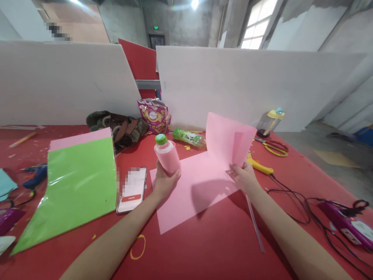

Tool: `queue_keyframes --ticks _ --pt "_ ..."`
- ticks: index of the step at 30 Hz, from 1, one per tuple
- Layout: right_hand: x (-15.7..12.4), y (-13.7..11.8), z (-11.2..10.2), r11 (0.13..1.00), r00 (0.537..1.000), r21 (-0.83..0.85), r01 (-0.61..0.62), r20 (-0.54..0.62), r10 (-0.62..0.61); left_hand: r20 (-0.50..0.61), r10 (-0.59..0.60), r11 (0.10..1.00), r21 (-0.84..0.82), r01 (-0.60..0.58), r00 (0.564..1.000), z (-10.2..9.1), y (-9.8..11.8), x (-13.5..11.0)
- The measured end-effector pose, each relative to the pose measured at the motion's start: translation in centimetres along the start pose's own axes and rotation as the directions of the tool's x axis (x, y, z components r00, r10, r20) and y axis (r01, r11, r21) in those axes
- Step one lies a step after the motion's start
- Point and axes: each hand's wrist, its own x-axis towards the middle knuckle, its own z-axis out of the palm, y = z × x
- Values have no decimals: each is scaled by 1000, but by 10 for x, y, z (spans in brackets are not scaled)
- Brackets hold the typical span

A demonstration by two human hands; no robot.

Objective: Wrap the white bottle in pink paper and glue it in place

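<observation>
My left hand [163,181] is wrapped round a bottle [169,155] that has a green cap and a pink covering. The bottle stands tilted slightly at the left edge of a large pink sheet [177,202], which looks like craft paper or foam. At the sheet's right side, my right hand [243,177] pinches its edge, and that end curls up off the table in a raised flap. Under my right forearm lies a thin pale strip [255,223]. Close beyond that hand rests a yellow-handled tool [260,166] with a cord.
A phone [132,190] and a green-and-pink sheet pack [81,182] lie left. Behind are a camouflage bag [125,130], snack bag [154,116] and labelled bottle [189,138]. Scissors [274,147], a yellow-lidded cup [271,122] and a purple power strip [346,225] sit right.
</observation>
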Motion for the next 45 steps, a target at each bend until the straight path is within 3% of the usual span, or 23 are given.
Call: queue_keyframes --ticks 6,14,17,20,23,25,27,29,31,36,40,43,45 --pt "0 10 13 926 959 305 -223 -103 264 78 111 991 63 -116 991 0 -20 8" --pt "-2 13 19 910 945 345 -229 -147 293 92 102 971 209 -119 991 -1 -17 11" --pt "1 9 16 912 933 378 -159 -244 264 138 188 920 323 -223 972 -6 -11 17" --pt "3 4 12 914 913 394 -94 -332 237 246 368 739 508 -443 897 -14 -7 28" --pt "4 2 10 910 900 410 -55 -374 223 395 519 467 612 -638 758 -19 -5 41" --pt "4 1 10 903 895 429 -38 -386 221 469 551 321 644 -694 690 -19 -6 49" --pt "4 0 10 894 896 447 -37 -381 228 511 550 234 665 -709 661 -17 -8 56" --pt "4 0 10 886 899 462 -42 -369 235 516 532 201 693 -692 671 -14 -12 61" --pt "3 -2 10 881 902 472 -45 -360 239 492 502 206 731 -651 711 -11 -17 63" --pt "2 -5 11 870 909 489 -63 -333 252 452 393 279 771 -573 801 -8 -23 60" --pt "0 -5 15 862 907 501 -75 -325 268 395 330 358 788 -501 857 -7 -15 46" --pt "-1 -6 17 856 905 510 -88 -319 283 390 296 422 766 -485 872 -3 -5 27" --pt "-1 -7 17 851 902 517 -94 -318 292 473 286 443 706 -553 833 3 -1 14"
